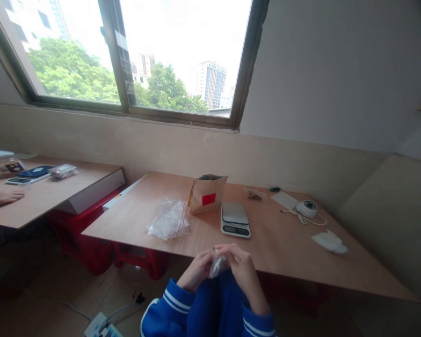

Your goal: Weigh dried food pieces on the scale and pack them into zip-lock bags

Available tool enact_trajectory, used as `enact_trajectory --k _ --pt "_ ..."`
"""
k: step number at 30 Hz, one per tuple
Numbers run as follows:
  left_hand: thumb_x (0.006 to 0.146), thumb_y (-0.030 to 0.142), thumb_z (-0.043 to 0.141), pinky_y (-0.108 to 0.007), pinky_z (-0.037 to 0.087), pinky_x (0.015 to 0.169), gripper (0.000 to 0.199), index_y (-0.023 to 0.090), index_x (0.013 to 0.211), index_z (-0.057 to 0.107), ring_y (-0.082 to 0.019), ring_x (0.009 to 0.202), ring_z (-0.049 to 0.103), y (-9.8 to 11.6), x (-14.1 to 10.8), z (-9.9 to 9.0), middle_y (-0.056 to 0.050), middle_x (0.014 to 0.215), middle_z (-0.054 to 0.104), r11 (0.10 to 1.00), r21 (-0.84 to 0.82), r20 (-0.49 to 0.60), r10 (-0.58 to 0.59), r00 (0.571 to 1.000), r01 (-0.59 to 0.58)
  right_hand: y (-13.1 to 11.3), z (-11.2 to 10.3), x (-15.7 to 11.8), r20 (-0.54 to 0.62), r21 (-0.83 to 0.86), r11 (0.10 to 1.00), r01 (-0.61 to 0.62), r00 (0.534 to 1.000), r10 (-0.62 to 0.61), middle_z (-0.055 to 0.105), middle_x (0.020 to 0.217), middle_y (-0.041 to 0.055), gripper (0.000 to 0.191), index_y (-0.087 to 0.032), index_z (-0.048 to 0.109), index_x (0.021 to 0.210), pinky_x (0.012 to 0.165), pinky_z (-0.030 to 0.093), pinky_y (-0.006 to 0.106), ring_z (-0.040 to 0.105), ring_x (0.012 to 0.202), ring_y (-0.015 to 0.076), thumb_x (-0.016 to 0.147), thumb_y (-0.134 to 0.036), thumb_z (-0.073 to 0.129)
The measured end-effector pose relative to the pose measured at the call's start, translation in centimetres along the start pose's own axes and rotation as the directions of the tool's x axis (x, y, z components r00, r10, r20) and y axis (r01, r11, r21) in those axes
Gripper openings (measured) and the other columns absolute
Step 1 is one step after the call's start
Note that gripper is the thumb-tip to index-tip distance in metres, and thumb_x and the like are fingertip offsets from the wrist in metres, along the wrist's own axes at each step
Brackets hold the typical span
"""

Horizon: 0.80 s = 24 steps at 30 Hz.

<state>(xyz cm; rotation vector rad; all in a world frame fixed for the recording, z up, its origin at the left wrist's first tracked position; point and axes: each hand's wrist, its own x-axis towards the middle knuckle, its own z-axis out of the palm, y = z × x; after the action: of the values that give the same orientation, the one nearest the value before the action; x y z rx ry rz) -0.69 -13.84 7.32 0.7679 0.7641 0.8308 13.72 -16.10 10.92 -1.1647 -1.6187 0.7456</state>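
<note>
My left hand [198, 270] and my right hand [236, 262] are together above my lap, just in front of the table's near edge. Between them is a small clear plastic bag [218, 266], with the fingers of both hands closed on its top; its contents are too small to tell. Beyond my hands a kitchen scale [235, 219] lies on the wooden table [277, 243] with nothing on its plate. Behind and left of the scale stands an open brown paper bag [200, 196] with a red label. A pile of clear zip bags [168, 219] lies to the left.
At the right are a white round device [307, 208] with a cable, a crumpled white tissue [330, 241] and a small filled bag [255, 194]. A person's hand [7, 196] rests on another table at the left. Red stools [91, 248] stand below.
</note>
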Motion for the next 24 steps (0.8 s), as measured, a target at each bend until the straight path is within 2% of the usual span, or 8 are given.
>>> enact_trajectory --k 5,8,10,14,16,19,22,24 --pt "0.062 0.051 0.073 -0.020 0.034 0.053 0.042 0.014 0.076 0.058 -0.008 0.056 0.049 0.9 0.1 0.0 0.001 0.064 0.054 0.986 -0.060 -0.117 0.150 0.982 -0.158 0.2 0.2 -0.2 -0.055 -0.031 0.998 0.057 0.997 -0.058 0.072 0.098 0.0039 0.024 -0.025 0.071 0.083 0.085 0.051 0.032 0.066 0.096 0.0210 0.088 -0.027 0.047" --pt "0.063 0.054 0.070 -0.020 0.037 0.055 0.043 0.015 0.072 0.056 -0.009 0.057 0.050 1.4 0.6 -0.6 0.001 0.065 0.055 0.970 -0.001 -0.192 0.237 0.952 -0.241 0.7 1.0 -0.3 -0.094 -0.069 0.996 0.053 0.994 -0.059 0.072 0.100 0.0038 0.024 -0.026 0.070 0.086 0.086 0.051 0.034 0.066 0.096 0.0216 0.088 -0.026 0.046" --pt "0.062 0.054 0.070 -0.019 0.038 0.056 0.043 0.015 0.070 0.054 -0.008 0.059 0.051 1.3 0.8 -1.3 0.001 0.068 0.056 0.970 0.064 -0.244 0.245 0.938 -0.236 1.1 1.7 -0.4 -0.172 -0.072 0.997 0.015 0.985 -0.028 0.071 0.104 0.0040 0.025 -0.026 0.070 0.087 0.086 0.051 0.034 0.066 0.098 0.0216 0.088 -0.025 0.045" --pt "0.060 0.058 0.068 -0.020 0.036 0.051 0.047 0.015 0.072 0.054 -0.007 0.052 0.050 -0.1 0.6 -2.5 0.001 0.065 0.055 0.991 0.137 -0.347 0.060 0.936 -0.013 1.6 2.9 -0.6 -0.390 -0.004 0.999 -0.038 0.920 0.034 0.070 0.106 0.0064 0.024 -0.024 0.067 0.090 0.088 0.050 0.035 0.064 0.101 0.0214 0.086 -0.025 0.044" --pt "0.065 0.065 0.059 -0.021 0.035 0.048 0.052 0.014 0.074 0.055 -0.008 0.048 0.049 -0.7 0.0 -2.6 0.000 0.061 0.054 0.989 0.101 -0.309 -0.074 0.948 0.110 1.6 3.4 -0.7 -0.423 0.040 0.999 -0.038 0.905 0.051 0.069 0.107 0.0071 0.023 -0.023 0.066 0.089 0.089 0.050 0.036 0.064 0.102 0.0212 0.087 -0.028 0.044" --pt "0.068 0.075 0.045 -0.020 0.034 0.046 0.062 0.014 0.071 0.054 -0.009 0.046 0.049 -0.6 -1.0 -2.1 -0.001 0.057 0.054 0.980 0.002 -0.170 -0.194 0.966 0.197 1.2 3.7 -0.9 -0.354 0.078 0.997 -0.013 0.934 0.040 0.069 0.109 0.0067 0.023 -0.023 0.066 0.086 0.090 0.049 0.035 0.063 0.104 0.0208 0.089 -0.031 0.045" --pt "0.070 0.076 0.041 -0.019 0.034 0.045 0.064 0.013 0.069 0.054 -0.009 0.046 0.049 0.4 -1.6 -1.7 -0.002 0.057 0.053 0.979 -0.046 -0.124 -0.204 0.971 0.200 0.5 3.9 -1.1 -0.239 0.061 0.998 0.028 0.971 -0.013 0.069 0.109 0.0057 0.025 -0.024 0.067 0.086 0.090 0.049 0.034 0.063 0.104 0.0202 0.090 -0.031 0.044" --pt "0.072 0.069 0.047 -0.019 0.035 0.047 0.058 0.012 0.073 0.057 -0.008 0.048 0.050 1.0 -1.9 -1.8 -0.002 0.059 0.054 0.985 -0.051 -0.129 -0.171 0.977 0.166 0.0 3.9 -1.1 -0.171 0.031 0.997 0.067 0.983 -0.061 0.069 0.107 0.0055 0.026 -0.024 0.068 0.086 0.091 0.049 0.034 0.063 0.103 0.0202 0.091 -0.030 0.043"
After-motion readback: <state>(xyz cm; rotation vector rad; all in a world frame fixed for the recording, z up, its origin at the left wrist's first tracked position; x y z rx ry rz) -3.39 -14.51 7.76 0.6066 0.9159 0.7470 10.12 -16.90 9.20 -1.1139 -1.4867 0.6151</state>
